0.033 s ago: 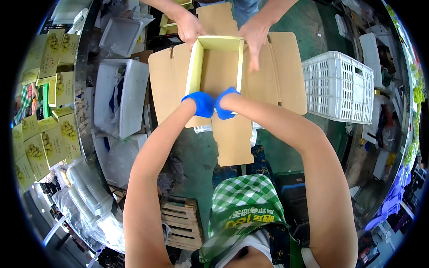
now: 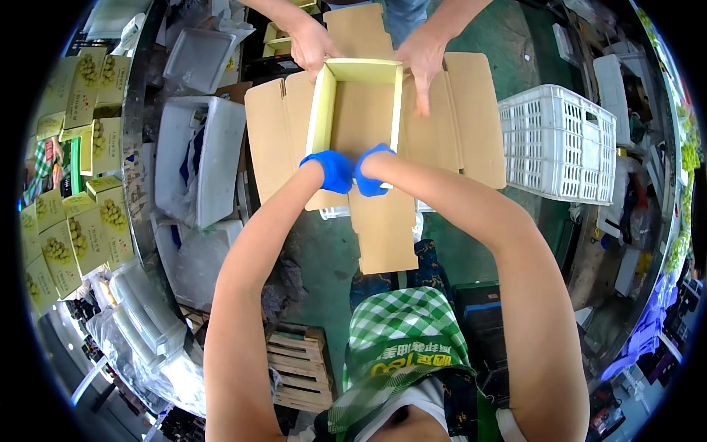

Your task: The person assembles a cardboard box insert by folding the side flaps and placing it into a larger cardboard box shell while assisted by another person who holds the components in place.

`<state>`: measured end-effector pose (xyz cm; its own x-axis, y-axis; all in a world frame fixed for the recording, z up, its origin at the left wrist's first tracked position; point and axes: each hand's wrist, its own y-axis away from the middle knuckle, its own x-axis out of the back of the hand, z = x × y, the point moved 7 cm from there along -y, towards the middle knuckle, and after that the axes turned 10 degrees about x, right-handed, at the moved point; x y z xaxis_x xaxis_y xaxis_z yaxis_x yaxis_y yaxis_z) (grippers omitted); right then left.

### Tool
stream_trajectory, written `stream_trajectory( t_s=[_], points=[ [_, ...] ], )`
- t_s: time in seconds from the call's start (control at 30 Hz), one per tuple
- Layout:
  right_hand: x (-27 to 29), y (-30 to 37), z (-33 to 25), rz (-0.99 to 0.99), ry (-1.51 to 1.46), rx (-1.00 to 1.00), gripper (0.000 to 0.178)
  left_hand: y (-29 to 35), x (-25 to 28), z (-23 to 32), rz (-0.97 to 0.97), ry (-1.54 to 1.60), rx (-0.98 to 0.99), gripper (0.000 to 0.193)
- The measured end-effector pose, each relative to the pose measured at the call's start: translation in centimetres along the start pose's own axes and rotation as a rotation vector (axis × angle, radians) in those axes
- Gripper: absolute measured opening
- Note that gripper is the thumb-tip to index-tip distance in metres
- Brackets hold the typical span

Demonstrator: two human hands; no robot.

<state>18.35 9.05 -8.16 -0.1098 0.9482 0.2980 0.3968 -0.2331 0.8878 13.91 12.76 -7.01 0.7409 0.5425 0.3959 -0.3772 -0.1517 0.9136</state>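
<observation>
A cardboard box (image 2: pixel 364 110), open at the top with pale yellow-green walls and a brown inside, rests on a flattened brown cardboard blank (image 2: pixel 471 110). At its near end, my left hand (image 2: pixel 333 172) in a blue glove is closed on the box's near wall by the left corner. Close beside it, my right hand (image 2: pixel 373 174), also gloved in blue, is closed at the near right corner. My fingertips are mostly hidden. Opposite me, a co-worker's bare hand (image 2: pixel 311 46) touches the far left corner, while their other hand (image 2: pixel 423 59) is at the far right corner.
To the right stands a white plastic crate (image 2: pixel 556 144). White bins (image 2: pixel 221 158) line the left side, with printed yellow-green cartons (image 2: pixel 92 228) stacked beyond. A wooden pallet (image 2: pixel 298 368) lies at lower left, near dark crates (image 2: pixel 482 331) by my legs.
The co-worker's hand on the right has shifted very slightly to the right, along with the far end of the box. My hands have not visibly moved.
</observation>
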Motion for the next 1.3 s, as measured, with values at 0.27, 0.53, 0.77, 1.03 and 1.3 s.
stream_trajectory(
  t_s=[0.27, 0.53, 0.77, 1.03, 1.3],
  points=[
    [0.5, 1.4, 0.3, -0.021, -0.108, -0.059, 0.042, -0.2, 0.1, 0.3, -0.158, -0.027, 0.003, 0.028],
    [-2.5, 11.2, -2.3, 1.554, 0.053, -0.012, 0.029, 1.4, 1.5, 1.3, 0.111, 0.053, 0.019, 0.029],
    [-3.8, 8.8, -1.0, 1.388, 0.158, -0.096, 0.026, 4.3, 1.9, 1.9, 0.43, 0.166, 0.087, 0.046],
    [-3.3, 9.6, -1.0, 1.301, 0.107, -0.056, 0.024, 10.8, -3.4, -3.3, 1.228, 0.909, -0.062, 0.089],
    [1.3, 6.9, -5.0, 1.144, 0.113, -0.051, 0.008, 2.1, -9.4, -2.5, 0.859, 1.496, -0.101, 0.09]
  ],
)
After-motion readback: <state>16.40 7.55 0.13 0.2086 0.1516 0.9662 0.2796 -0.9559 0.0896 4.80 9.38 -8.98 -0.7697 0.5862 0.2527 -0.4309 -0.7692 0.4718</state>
